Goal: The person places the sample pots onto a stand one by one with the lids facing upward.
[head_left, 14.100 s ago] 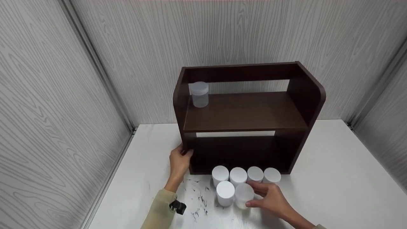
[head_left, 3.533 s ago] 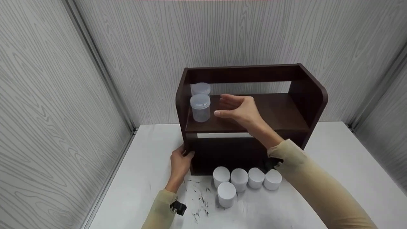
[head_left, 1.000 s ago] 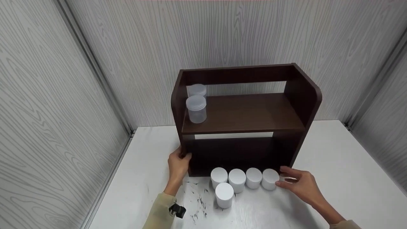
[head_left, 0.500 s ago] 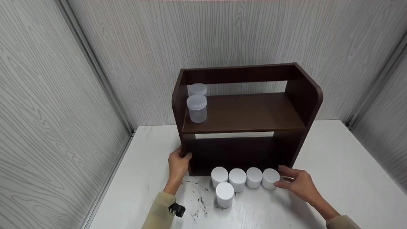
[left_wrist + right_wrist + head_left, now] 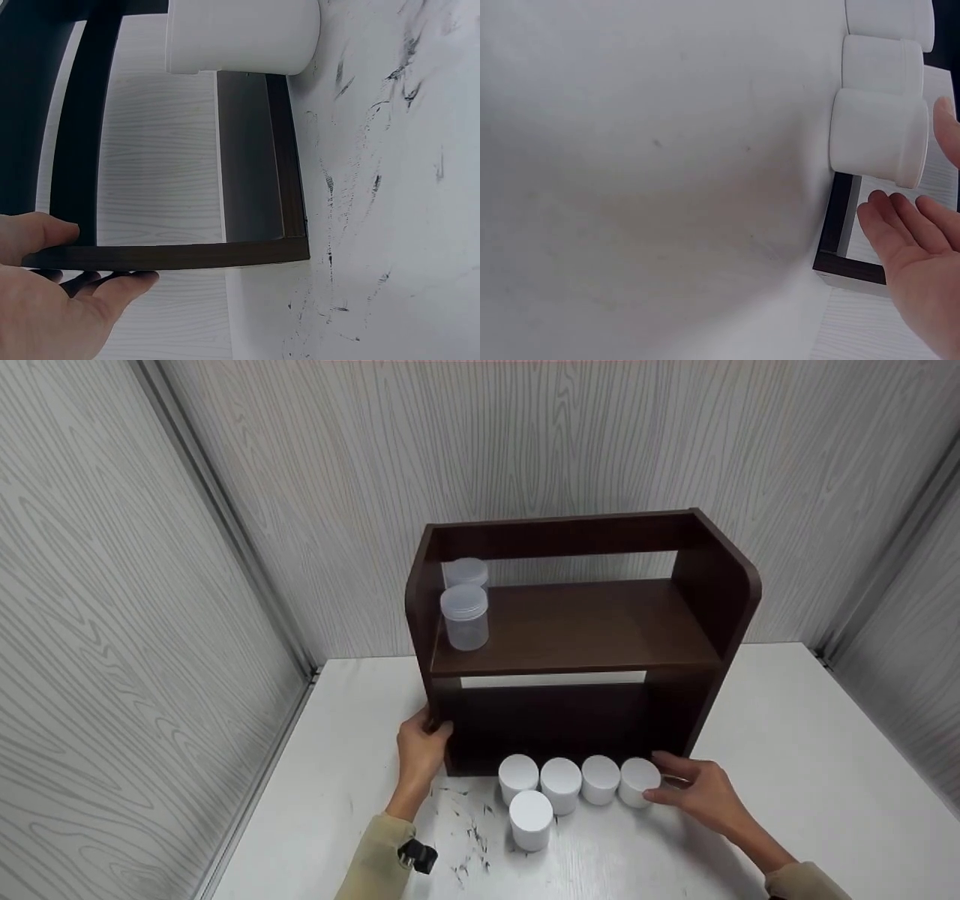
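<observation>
My left hand (image 5: 422, 746) grips the left side panel of a dark brown two-tier shelf (image 5: 577, 626); in the left wrist view the thumb (image 5: 45, 229) lies inside the panel and the fingers outside. My right hand (image 5: 701, 791) is at the rightmost white jar (image 5: 639, 782), thumb in front and fingers behind. In the right wrist view its fingers (image 5: 900, 225) are nearly straight, with a small gap to that white jar (image 5: 877, 135). Two translucent lidded jars, a front one (image 5: 466, 619) and a back one (image 5: 466, 571), stand at the upper tier's left end.
More white jars (image 5: 560, 784) line up along the shelf's front bottom edge, and one white jar (image 5: 531, 819) stands nearer me. Dark scuffs (image 5: 474, 840) mark the white table (image 5: 345, 720). Wood-grain panels (image 5: 525, 435) enclose the back and sides.
The translucent jar first held on the table now stands on the upper tier, in front of the other. My right hand left it, came down, and shifted slightly left to the rightmost white jar.
</observation>
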`<action>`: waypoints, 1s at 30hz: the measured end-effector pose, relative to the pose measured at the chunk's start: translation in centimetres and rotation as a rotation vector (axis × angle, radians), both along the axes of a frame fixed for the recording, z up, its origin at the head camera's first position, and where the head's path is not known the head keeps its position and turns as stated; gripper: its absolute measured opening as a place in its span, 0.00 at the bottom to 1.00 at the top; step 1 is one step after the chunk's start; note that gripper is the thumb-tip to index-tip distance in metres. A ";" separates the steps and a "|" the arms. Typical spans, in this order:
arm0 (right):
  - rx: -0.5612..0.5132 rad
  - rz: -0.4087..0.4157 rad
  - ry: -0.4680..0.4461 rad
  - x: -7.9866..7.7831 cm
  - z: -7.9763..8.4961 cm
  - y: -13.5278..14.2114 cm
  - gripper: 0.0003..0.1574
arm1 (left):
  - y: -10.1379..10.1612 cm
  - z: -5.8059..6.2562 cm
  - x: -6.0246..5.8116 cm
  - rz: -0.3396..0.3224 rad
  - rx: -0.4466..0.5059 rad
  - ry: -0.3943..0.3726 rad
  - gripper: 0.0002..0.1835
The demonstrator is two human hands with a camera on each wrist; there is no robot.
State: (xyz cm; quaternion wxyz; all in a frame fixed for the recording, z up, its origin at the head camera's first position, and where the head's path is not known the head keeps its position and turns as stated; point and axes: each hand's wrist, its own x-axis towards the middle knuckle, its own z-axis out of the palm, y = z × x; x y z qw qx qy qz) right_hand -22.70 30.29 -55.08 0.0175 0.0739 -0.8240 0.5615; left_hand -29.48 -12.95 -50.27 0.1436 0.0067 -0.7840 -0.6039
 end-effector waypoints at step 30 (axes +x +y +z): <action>0.003 0.110 0.048 -0.8 -0.8 -0.1 0.46 | 0.0 0.1 0.2 -0.001 0.001 -0.001 0.28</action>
